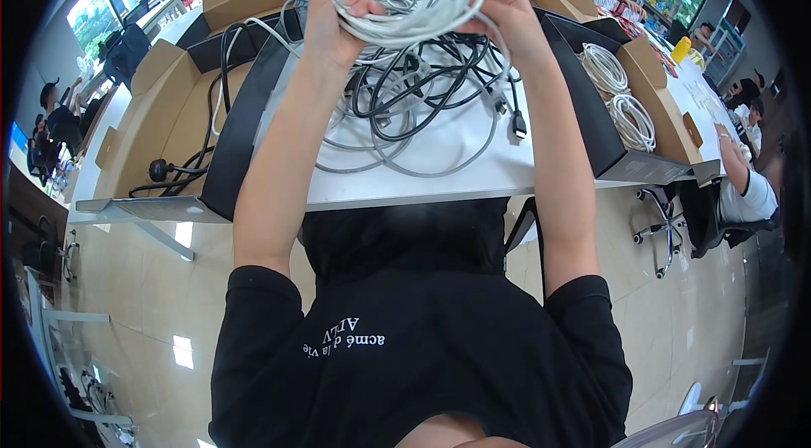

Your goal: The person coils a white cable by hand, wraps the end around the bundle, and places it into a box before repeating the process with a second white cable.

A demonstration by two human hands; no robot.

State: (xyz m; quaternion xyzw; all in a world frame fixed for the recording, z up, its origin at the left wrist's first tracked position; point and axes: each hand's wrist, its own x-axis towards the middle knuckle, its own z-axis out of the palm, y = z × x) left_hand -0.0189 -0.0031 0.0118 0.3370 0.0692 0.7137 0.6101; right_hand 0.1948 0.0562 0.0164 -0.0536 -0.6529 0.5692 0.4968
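Note:
A coil of white cable (414, 30) is held up over the table between my two hands. My left hand (342, 17) grips the coil's left side, its fingers curled through the loop. On the opposite side, my right hand (507, 13) has its fingers closed around the cable. Beneath the coil lies a tangle of black cable (448, 80) mixed with grey cable (439, 171) on the white table (405, 187). A black cable connector (518, 124) points toward me at the right of the tangle.
At left, an open box (182, 122) contains black cables and a plug (159, 170). Another open box (655, 89) at right holds coiled white cables (629, 120). Co-workers sit around, one at the far right table (743, 169). A yellow object (682, 49) stands there.

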